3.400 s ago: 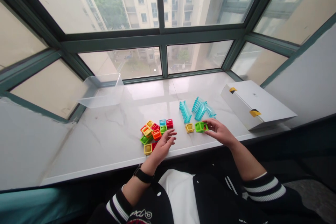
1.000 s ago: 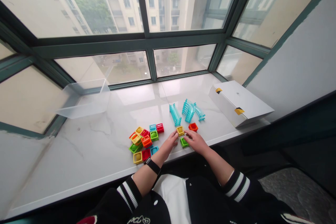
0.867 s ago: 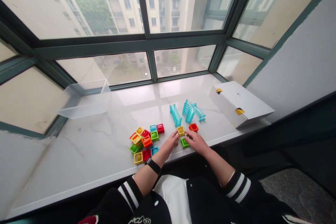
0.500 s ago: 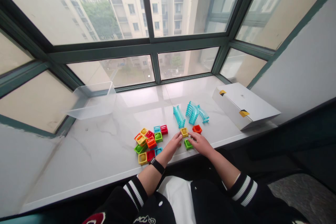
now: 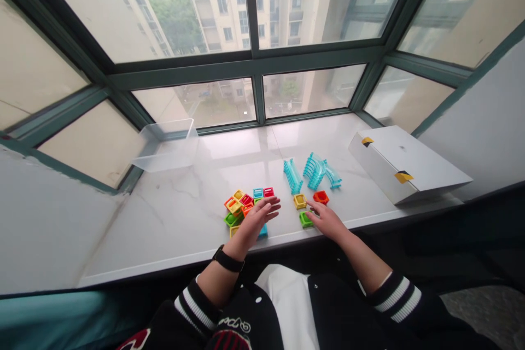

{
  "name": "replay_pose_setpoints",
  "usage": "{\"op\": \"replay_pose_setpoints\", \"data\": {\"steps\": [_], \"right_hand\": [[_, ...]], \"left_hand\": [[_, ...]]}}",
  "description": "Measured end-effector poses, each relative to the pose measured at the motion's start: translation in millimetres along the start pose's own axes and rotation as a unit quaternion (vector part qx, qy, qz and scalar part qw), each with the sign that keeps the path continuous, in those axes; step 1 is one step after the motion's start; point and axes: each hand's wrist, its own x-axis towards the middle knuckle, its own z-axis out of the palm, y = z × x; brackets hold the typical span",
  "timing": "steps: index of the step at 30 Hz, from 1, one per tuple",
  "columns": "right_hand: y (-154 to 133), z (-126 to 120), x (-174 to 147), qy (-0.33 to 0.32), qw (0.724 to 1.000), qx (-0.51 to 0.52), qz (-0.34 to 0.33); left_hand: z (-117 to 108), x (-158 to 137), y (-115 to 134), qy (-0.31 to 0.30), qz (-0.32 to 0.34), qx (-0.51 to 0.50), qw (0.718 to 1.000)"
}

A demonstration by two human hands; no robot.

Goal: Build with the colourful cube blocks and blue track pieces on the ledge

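My left hand (image 5: 257, 217) is raised over the right side of a cluster of coloured plastic blocks (image 5: 233, 206), fingers stretched out and nothing in them. It partly hides those blocks, which are yellow, red, orange, green and blue. My right hand (image 5: 327, 222) has its fingers apart beside a green block (image 5: 305, 219) and a yellow block (image 5: 299, 201); whether a fingertip touches either one I cannot tell. Just beyond that hand sits an orange-red block (image 5: 320, 197). Behind these blocks lie a straight translucent teal track piece (image 5: 292, 176) and curved teal track pieces (image 5: 315, 171).
A clear plastic bin (image 5: 168, 147) stands at the back left of the white marbled sill (image 5: 164, 224). At the right is a white box (image 5: 410, 161) with yellow-and-black tabs. Green-framed windows (image 5: 238, 68) rise behind, and the sill's front edge runs close to my body.
My left hand has left the yellow block and moved left over the block cluster. The right hand stays near the yellow and green blocks. The camera view has shifted somewhat.
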Motion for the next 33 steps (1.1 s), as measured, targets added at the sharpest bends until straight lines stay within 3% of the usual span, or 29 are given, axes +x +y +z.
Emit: {"op": "replay_pose_setpoints", "data": {"steps": [3,5,8,11,14,18,23,29,33], "right_hand": [[-4,-6,-2,0.021,0.999,-0.021,-0.019],[-10,-11,-2,0.045,0.998,-0.027,-0.043],[-25,-14,0,0.071,0.994,-0.017,-0.084],[-46,-7,7,0.061,0.990,0.002,-0.126],[-71,9,15,0.018,0.985,0.004,-0.170],[-106,41,27,-0.058,0.970,-0.013,-0.236],[-137,81,44,-0.131,0.958,-0.060,-0.246],[-144,102,57,-0.137,0.960,-0.087,-0.229],[-139,102,60,-0.133,0.964,-0.061,-0.224]], "left_hand": [[-32,-15,17,0.083,0.049,0.027,0.995],[-56,-25,23,0.159,0.105,0.093,0.977],[-89,-35,26,0.265,0.186,0.291,0.900],[-112,-36,19,0.242,0.196,0.486,0.817],[-123,-31,6,0.163,0.163,0.579,0.782],[-123,-25,-10,0.120,0.177,0.604,0.768],[-117,-24,-23,0.126,0.210,0.603,0.759],[-103,-28,-34,0.160,0.205,0.586,0.767],[-91,-27,-42,0.201,0.216,0.588,0.753]]}}
